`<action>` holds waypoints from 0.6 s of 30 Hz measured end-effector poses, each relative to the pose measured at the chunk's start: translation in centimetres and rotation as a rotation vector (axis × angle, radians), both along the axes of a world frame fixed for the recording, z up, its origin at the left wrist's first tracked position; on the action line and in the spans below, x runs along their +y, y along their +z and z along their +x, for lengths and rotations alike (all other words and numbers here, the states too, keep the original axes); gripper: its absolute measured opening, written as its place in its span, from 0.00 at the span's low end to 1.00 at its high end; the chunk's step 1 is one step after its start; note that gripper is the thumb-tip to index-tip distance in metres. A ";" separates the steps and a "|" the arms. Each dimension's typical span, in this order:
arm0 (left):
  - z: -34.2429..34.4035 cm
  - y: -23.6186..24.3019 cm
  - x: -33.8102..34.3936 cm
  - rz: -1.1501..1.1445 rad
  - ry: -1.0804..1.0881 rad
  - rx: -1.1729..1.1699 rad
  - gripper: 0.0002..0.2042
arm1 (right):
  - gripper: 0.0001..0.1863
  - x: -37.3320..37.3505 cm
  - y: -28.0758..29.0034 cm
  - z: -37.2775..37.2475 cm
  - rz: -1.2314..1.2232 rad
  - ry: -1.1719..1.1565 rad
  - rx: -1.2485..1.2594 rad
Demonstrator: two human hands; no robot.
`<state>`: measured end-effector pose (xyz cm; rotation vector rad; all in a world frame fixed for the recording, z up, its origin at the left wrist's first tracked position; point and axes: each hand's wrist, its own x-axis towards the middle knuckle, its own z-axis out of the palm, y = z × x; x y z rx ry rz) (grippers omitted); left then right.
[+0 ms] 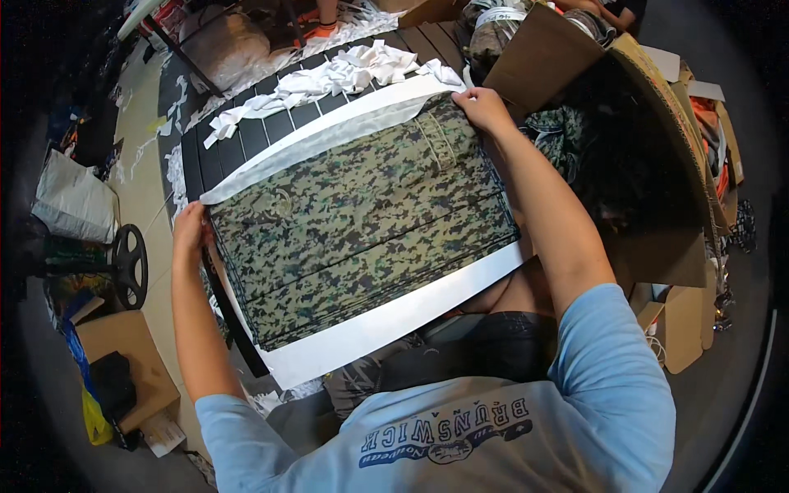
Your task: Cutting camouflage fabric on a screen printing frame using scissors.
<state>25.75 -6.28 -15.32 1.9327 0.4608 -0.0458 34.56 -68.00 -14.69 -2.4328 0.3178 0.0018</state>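
Observation:
A stack of green-and-brown camouflage fabric pieces (362,205) lies on a white board (403,324) in front of me. The uppermost piece has a pale grey band (329,146) along its far edge and a few stitched lines near the right corner. My left hand (189,232) is closed at the far left corner, its fingers partly hidden by the cloth edge. At the far right corner my right hand (486,111) pinches the fabric between thumb and fingers. The top piece lies fairly flat between both hands.
Crumpled white strips (341,72) lie on the dark slatted table (201,160) beyond the board. A large open cardboard box (670,255) with camouflage cloth stands to my right. On the left are a black handwheel (130,267), a white sack (76,197) and a carton (136,357).

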 end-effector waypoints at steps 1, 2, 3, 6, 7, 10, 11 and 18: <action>0.1 0.3 0.1 0.023 -0.007 -0.006 0.12 | 0.20 -0.3 -0.6 0.0 -0.013 0.004 -0.062; 0.1 0.5 0.1 0.047 -0.014 -0.011 0.12 | 0.20 -0.8 -1.2 -0.1 -0.026 0.007 -0.123; 0.2 1.1 -1.4 0.022 0.018 -0.033 0.12 | 0.19 -1.2 -1.4 -0.5 -0.043 -0.005 -0.164; -2.4 0.8 -0.9 0.137 0.116 -0.258 0.12 | 0.18 1.3 0.8 -2.7 -0.055 0.068 -0.214; -4.1 0.2 0.0 0.248 0.124 -0.478 0.12 | 0.17 2.0 1.6 -4.1 -0.084 0.105 -0.243; -8.1 2.3 -3.6 0.430 0.038 -0.507 0.09 | 0.11 -0.4 4.3 -10.3 -0.008 0.427 -0.301; -10.5 2.6 -4.3 0.489 -0.094 -0.472 0.07 | 0.11 -1.0 4.0 -12.0 -0.072 0.556 -0.267; -20.6 3.5 -5.8 0.583 -0.283 -0.416 0.05 | 0.12 -2.9 2.8 -18.5 -0.227 0.601 -0.274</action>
